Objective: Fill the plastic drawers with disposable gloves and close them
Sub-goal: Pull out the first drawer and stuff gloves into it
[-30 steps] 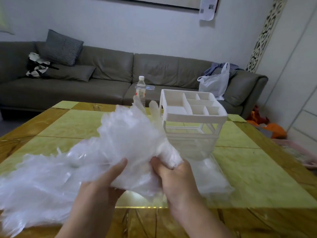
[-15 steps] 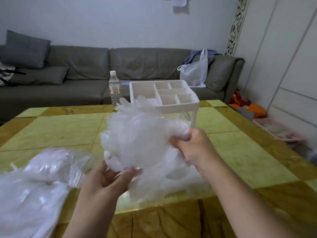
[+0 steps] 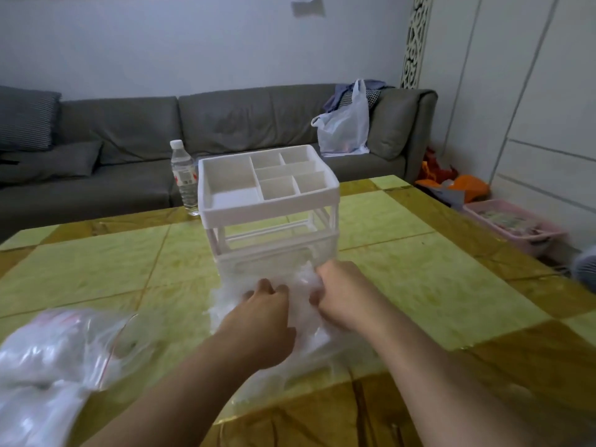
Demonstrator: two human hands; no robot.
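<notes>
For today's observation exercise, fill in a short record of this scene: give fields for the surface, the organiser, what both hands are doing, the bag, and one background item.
surface: yellow-green tiled table
organiser: white plastic drawer unit, divided tray on top, upper slot see-through and empty
drawer: clear drawer pulled out toward the person
left hand: left hand pressing clear gloves down into the drawer
right hand: right hand gripping the same bunch
bag: zip bag of gloves lying at the near left
background: water bottle behind the unit
</notes>
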